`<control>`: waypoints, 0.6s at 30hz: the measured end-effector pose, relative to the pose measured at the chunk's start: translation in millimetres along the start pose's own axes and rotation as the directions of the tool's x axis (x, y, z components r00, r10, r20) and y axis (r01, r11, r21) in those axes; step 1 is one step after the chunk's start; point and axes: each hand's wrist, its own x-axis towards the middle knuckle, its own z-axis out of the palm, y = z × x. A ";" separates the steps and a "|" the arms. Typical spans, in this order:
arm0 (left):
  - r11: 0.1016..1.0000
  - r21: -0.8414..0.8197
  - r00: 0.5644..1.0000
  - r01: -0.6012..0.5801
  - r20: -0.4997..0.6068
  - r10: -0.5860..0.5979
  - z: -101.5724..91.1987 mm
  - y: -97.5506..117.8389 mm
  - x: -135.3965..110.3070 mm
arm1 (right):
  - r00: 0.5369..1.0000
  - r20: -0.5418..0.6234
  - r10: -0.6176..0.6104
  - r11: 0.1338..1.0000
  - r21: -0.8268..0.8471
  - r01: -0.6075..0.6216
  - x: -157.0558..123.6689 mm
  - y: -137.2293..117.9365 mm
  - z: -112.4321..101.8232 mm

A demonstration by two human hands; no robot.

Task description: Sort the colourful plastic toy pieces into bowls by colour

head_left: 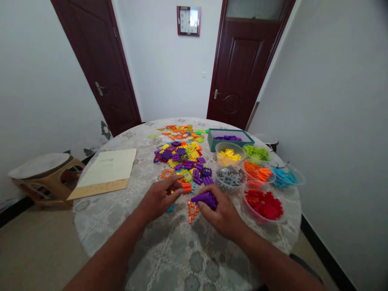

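Observation:
My right hand [222, 212] is closed around purple plastic pieces [206, 199], which stick out past the fingers toward the left. An orange triangular toothed piece [192, 211] lies on the table just beneath the held pieces. My left hand [160, 198] reaches to the near edge of a mixed pile [182, 155] of gears and connectors, its thumb and forefinger apart and nothing visible between them. Orange connectors [187, 187] lie just beyond those fingertips. A small blue piece [170, 208] shows under the left thumb, partly hidden. Several loose purple connectors [197, 176] lie between the pile and my right hand.
Sorted pieces fill clear bowls on the right: yellow [230, 154], grey [230, 178], orange [257, 171], green [257, 152], blue [285, 176] and red [264, 204]. Behind them stands a green box [215, 143] of purple pieces. A paper sheet [106, 167] lies left; flat pieces [178, 132] lie farther back.

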 end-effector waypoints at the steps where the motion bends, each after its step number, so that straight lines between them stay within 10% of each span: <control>1: 0.997 -0.042 0.991 0.060 -0.114 -0.064 -8.7 -7.9 8.4 | 0.998 0.029 0.057 0.998 0.006 -0.057 1.3 -7.3 -8.5; 8: 0.917 -0.206 0.779 0.341 -0.484 -0.398 -23.7 -83.7 39.0 | 0.903 0.325 0.281 0.956 -0.181 -0.232 67.6 -14.3 -83.0; 18: 0.922 -0.048 0.817 0.383 -0.448 -0.363 -17.1 -97.4 34.2 | 0.854 -0.288 0.433 0.884 -0.050 -0.465 253.3 68.5 -160.3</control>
